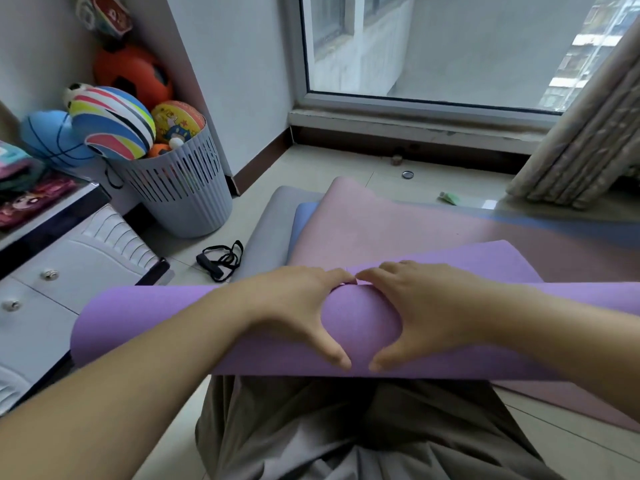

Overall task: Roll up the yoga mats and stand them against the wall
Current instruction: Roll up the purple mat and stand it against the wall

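Head camera, looking down: a person's left hand (298, 306) and right hand (433, 306) clasp a partly rolled purple mat (156, 323) that lies crosswise just above the wearer's grey-brown trousers (346, 427). Both hands sit side by side at the middle of the purple mat. Their fingers curl over its far side with fingertips almost meeting, and their thumbs spread wide on its near side, pointing toward each other. An unrolled stretch of the purple mat reaches away beyond the hands, toward the right. Under the purple mat a pink mat (381, 223) lies flat on the tiled floor. A blue mat (304, 216) and a grey mat (266, 230) show at the pink one's left edge, beyond the purple mat. Just beyond the purple mat's left end, a black resistance band (221, 259) lies on the floor. Farther beyond and to the left stands a pale slatted basket (183, 192) heaped with coloured balls (114, 123). Left of the purple mat is a white drawer unit (69, 268). Well beyond the purple mat, a window (450, 46) fills the far wall, with a patterned curtain (588, 143) at its right side.
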